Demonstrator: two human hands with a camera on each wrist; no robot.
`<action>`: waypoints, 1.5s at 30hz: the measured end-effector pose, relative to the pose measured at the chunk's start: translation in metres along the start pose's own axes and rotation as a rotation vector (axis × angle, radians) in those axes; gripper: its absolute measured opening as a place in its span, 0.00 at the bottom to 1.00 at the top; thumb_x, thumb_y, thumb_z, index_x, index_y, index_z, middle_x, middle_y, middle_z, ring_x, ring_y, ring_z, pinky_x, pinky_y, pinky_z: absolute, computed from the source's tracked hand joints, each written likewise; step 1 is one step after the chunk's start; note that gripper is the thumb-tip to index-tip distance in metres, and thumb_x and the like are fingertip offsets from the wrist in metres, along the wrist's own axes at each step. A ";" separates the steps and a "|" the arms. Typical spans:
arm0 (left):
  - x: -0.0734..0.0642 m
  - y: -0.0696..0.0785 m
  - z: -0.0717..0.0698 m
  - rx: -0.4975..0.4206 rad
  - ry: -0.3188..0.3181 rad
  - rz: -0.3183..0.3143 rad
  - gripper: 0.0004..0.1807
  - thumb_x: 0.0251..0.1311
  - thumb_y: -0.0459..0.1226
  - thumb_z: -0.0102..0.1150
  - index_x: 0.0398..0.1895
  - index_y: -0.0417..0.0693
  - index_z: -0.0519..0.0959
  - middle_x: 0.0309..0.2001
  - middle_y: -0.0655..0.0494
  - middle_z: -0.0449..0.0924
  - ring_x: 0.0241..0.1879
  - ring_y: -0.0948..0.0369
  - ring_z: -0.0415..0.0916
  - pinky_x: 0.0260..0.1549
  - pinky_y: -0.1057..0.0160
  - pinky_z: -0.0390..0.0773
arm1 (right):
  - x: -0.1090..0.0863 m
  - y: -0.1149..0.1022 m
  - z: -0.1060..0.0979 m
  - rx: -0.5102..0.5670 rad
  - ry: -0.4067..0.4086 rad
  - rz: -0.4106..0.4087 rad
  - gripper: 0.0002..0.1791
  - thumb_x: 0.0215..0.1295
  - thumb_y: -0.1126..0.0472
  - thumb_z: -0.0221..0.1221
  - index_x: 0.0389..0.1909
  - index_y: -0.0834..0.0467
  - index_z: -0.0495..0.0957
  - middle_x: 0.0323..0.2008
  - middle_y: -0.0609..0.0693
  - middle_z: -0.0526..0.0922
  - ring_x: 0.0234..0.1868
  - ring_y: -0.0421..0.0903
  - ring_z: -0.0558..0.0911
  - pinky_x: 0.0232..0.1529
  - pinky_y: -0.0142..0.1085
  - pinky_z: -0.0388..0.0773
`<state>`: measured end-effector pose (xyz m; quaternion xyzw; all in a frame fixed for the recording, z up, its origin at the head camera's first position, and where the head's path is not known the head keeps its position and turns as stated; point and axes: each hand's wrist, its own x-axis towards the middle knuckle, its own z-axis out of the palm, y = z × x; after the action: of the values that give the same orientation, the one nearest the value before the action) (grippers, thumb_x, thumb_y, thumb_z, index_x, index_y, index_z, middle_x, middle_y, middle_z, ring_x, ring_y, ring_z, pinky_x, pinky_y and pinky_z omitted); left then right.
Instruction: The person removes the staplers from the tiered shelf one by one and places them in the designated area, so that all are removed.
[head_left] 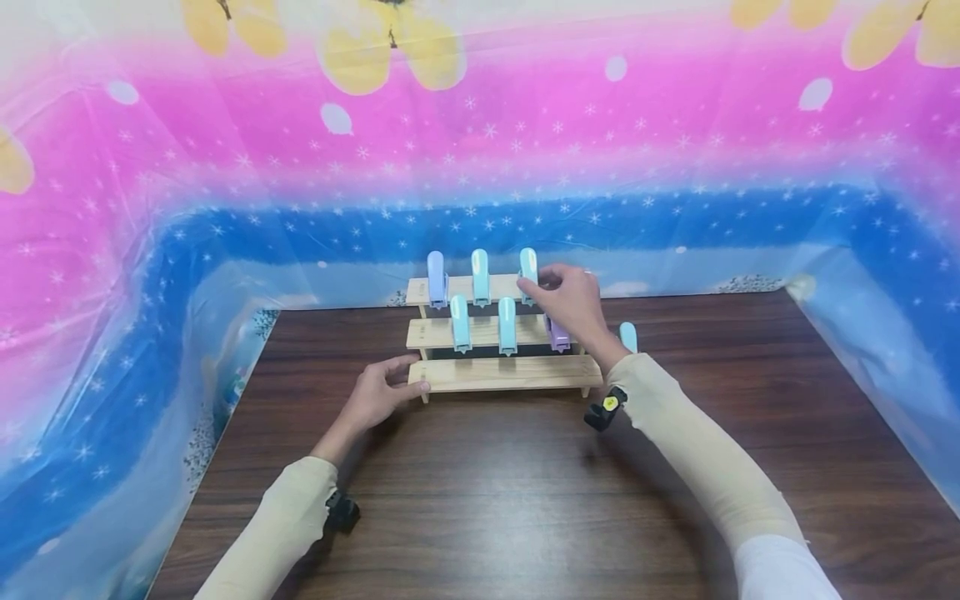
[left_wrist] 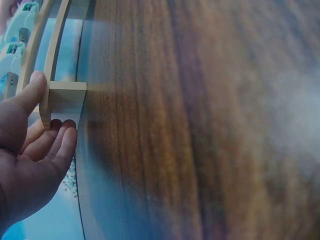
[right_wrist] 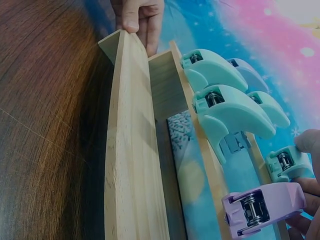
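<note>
A three-tier wooden rack (head_left: 502, 375) stands on the table. My left hand (head_left: 377, 393) grips the left end of its lowest step, thumb on top and fingers beneath, as the left wrist view also shows. At the top tier's right end my right hand (head_left: 572, 304) pinches a mint stapler (head_left: 528, 265) between thumb and fingers. Beside it on that tier stand another mint stapler (head_left: 480, 275) and a periwinkle stapler (head_left: 437, 279). The middle tier bears two mint staplers, one at the left (head_left: 461, 323), and a purple stapler (right_wrist: 265, 207), partly hidden by my right hand in the head view.
One more mint stapler (head_left: 628, 336) is on the dark wooden table (head_left: 480, 483), partly hidden behind my right forearm. A patterned pink and blue cloth (head_left: 525, 167) hangs behind the table and along both sides.
</note>
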<state>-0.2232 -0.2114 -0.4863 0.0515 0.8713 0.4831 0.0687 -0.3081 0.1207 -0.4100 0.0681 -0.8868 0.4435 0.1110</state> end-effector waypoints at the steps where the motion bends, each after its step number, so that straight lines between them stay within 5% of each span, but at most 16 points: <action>1: 0.000 0.000 0.000 0.001 0.001 -0.001 0.36 0.64 0.47 0.71 0.72 0.44 0.72 0.67 0.41 0.75 0.62 0.46 0.78 0.55 0.50 0.83 | 0.000 0.000 0.000 0.003 0.001 0.001 0.29 0.63 0.37 0.67 0.52 0.57 0.85 0.42 0.51 0.88 0.42 0.47 0.85 0.47 0.44 0.83; 22: 0.000 0.003 0.000 0.022 0.005 -0.014 0.36 0.63 0.48 0.71 0.72 0.45 0.73 0.69 0.42 0.73 0.62 0.46 0.78 0.56 0.49 0.82 | 0.003 -0.006 -0.006 0.023 0.072 -0.008 0.28 0.61 0.39 0.69 0.49 0.58 0.86 0.44 0.54 0.89 0.45 0.50 0.86 0.50 0.46 0.82; 34: -0.002 0.002 0.000 0.035 0.001 0.018 0.35 0.64 0.47 0.70 0.72 0.44 0.72 0.68 0.40 0.74 0.61 0.46 0.79 0.55 0.47 0.82 | -0.005 -0.019 -0.042 0.059 0.085 0.000 0.28 0.61 0.38 0.68 0.50 0.57 0.86 0.42 0.51 0.89 0.42 0.47 0.85 0.46 0.43 0.82; 45: -0.001 0.002 0.000 0.028 -0.002 0.007 0.35 0.64 0.46 0.70 0.72 0.44 0.72 0.67 0.41 0.75 0.62 0.46 0.78 0.56 0.47 0.81 | -0.016 -0.005 -0.075 0.026 0.167 -0.013 0.30 0.62 0.37 0.67 0.49 0.59 0.86 0.41 0.52 0.89 0.41 0.48 0.85 0.41 0.41 0.80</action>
<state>-0.2218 -0.2102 -0.4845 0.0562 0.8777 0.4712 0.0673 -0.2815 0.1785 -0.3661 0.0380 -0.8681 0.4584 0.1868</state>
